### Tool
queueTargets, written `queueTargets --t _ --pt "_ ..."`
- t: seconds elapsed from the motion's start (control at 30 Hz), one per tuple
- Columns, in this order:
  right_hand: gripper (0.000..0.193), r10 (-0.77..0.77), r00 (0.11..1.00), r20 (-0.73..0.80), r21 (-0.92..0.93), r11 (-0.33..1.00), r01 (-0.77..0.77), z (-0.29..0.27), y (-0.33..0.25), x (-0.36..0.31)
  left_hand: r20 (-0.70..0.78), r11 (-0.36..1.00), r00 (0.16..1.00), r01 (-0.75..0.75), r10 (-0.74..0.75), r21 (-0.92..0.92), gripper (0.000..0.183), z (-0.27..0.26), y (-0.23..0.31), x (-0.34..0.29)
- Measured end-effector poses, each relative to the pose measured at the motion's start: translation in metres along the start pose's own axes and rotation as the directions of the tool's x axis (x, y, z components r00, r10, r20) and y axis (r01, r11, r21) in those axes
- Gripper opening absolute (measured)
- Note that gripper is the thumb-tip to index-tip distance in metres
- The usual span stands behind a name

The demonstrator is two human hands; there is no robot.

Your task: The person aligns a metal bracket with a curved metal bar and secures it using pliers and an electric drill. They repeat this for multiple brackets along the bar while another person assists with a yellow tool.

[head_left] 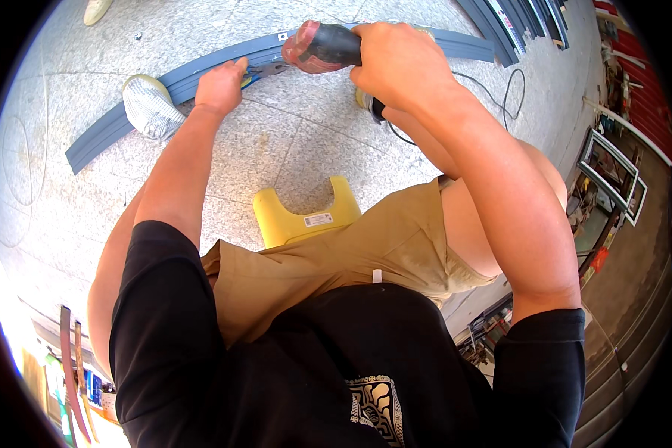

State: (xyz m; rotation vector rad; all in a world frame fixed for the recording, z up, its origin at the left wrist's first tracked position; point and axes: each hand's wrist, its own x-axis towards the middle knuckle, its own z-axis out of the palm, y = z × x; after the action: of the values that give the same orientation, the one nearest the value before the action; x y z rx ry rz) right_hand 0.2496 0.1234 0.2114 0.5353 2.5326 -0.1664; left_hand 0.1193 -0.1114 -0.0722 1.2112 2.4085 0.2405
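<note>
A long grey profile (194,73) lies across the floor, its ends bending with the lens. My left hand (220,88) is closed at its near edge, with the fingertips against the profile. Right beside those fingers lie pliers (265,72) with blue and yellow handles, partly covered by the hand. My right hand (403,63) is wrapped round a red-and-black power tool (321,47), which looks like a drill. The tool hangs over the profile's middle, and its working end is hidden. A small white square (282,36) shows on the profile left of the tool.
My left shoe (149,108) rests against the profile. Between my legs stands a yellow stool (299,220). A black cable (511,93) loops over the floor to the right. More dark profiles (500,30) lie at the far right, and a small window frame (608,168) leans near clutter.
</note>
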Motion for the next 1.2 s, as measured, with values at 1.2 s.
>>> queueTargets --t 1.2 --pt "0.032 -0.015 0.998 -0.058 0.048 0.999 0.017 0.004 -0.003 -0.018 -0.036 1.000 0.999 -0.014 0.015 0.023 0.030 0.002 -0.001 -0.001"
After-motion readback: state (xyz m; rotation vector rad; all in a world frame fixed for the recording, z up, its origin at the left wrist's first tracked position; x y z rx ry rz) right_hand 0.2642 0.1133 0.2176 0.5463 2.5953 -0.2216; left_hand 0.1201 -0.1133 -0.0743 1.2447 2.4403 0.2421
